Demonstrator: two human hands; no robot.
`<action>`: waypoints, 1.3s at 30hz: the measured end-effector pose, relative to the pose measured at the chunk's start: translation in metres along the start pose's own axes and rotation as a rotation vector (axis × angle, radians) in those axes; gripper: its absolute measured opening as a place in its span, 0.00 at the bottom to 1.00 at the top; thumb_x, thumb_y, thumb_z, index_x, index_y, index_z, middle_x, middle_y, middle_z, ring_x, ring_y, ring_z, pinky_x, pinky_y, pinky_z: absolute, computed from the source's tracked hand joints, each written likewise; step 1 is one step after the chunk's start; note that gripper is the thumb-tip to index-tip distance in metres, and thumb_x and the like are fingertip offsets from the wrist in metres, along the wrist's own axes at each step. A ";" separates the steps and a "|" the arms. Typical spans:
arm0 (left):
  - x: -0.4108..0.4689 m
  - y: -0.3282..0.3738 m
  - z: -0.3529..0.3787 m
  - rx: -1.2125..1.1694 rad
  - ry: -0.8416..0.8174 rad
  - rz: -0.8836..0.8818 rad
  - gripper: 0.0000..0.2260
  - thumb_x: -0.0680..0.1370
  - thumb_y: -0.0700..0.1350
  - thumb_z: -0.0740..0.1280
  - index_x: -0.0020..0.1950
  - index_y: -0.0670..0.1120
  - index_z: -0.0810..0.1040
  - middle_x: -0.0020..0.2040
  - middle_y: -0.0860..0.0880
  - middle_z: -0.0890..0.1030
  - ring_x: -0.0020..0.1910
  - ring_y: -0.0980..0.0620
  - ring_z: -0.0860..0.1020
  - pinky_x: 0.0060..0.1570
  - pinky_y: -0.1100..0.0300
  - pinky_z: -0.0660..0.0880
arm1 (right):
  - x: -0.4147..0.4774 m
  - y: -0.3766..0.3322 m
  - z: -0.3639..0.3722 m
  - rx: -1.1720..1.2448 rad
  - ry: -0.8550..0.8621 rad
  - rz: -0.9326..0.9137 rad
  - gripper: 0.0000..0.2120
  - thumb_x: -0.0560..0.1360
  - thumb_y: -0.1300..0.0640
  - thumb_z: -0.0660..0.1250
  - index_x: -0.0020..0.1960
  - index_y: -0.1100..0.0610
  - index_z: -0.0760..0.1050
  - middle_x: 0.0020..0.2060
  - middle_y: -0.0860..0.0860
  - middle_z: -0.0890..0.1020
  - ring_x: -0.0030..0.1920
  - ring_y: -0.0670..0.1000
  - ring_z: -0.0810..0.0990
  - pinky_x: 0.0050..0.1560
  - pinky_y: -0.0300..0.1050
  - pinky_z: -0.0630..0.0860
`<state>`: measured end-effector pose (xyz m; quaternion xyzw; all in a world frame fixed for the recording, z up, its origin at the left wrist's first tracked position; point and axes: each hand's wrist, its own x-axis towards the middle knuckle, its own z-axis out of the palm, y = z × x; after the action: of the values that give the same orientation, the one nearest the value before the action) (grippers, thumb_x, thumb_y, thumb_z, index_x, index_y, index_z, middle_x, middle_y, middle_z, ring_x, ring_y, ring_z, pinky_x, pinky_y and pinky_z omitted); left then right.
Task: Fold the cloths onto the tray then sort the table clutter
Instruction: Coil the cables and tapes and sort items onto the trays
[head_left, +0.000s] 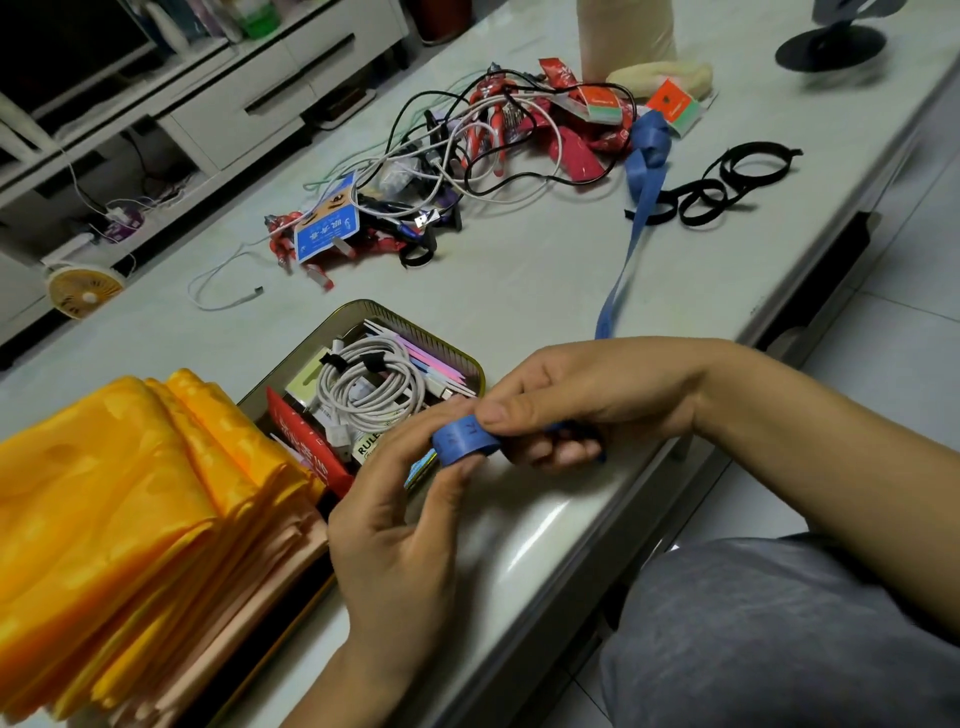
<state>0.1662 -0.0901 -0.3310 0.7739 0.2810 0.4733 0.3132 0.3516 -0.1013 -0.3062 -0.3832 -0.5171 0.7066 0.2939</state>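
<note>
A blue measuring tape trails from the clutter pile down the table to my hands, where its end is rolled into a small coil. My left hand and my right hand both pinch that coil near the table's front edge. Folded yellow and peach cloths are stacked at the lower left on the tray. Beside them the tin tray holds a coiled white cable, pink sticks and small packets.
A tangle of cables, red wrappers and a blue card lies mid-table. Black straps lie at the right, a loose white cable at the left. A beige roll stands at the back. The table edge runs along the right.
</note>
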 end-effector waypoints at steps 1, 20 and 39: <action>0.000 0.000 0.000 0.025 0.024 0.005 0.10 0.74 0.49 0.67 0.52 0.63 0.78 0.50 0.64 0.80 0.51 0.59 0.79 0.52 0.65 0.73 | -0.002 -0.002 -0.001 -0.088 0.064 0.013 0.11 0.73 0.47 0.66 0.39 0.54 0.80 0.27 0.47 0.71 0.23 0.42 0.65 0.23 0.32 0.60; -0.001 -0.007 -0.002 0.312 -0.046 0.143 0.13 0.75 0.45 0.65 0.60 0.46 0.77 0.56 0.57 0.78 0.56 0.56 0.77 0.56 0.64 0.72 | 0.002 -0.008 0.010 -0.426 0.331 -0.072 0.21 0.71 0.43 0.68 0.39 0.64 0.78 0.28 0.58 0.71 0.30 0.47 0.67 0.31 0.40 0.62; -0.002 -0.007 -0.003 0.357 -0.024 0.095 0.11 0.74 0.42 0.62 0.55 0.51 0.76 0.50 0.59 0.76 0.52 0.68 0.73 0.52 0.74 0.68 | 0.003 -0.008 0.016 -0.580 0.450 -0.128 0.25 0.65 0.35 0.67 0.40 0.59 0.80 0.28 0.47 0.70 0.29 0.43 0.66 0.30 0.38 0.61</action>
<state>0.1615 -0.0860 -0.3361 0.8353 0.3197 0.4209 0.1517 0.3372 -0.1049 -0.2969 -0.5630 -0.6413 0.4092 0.3231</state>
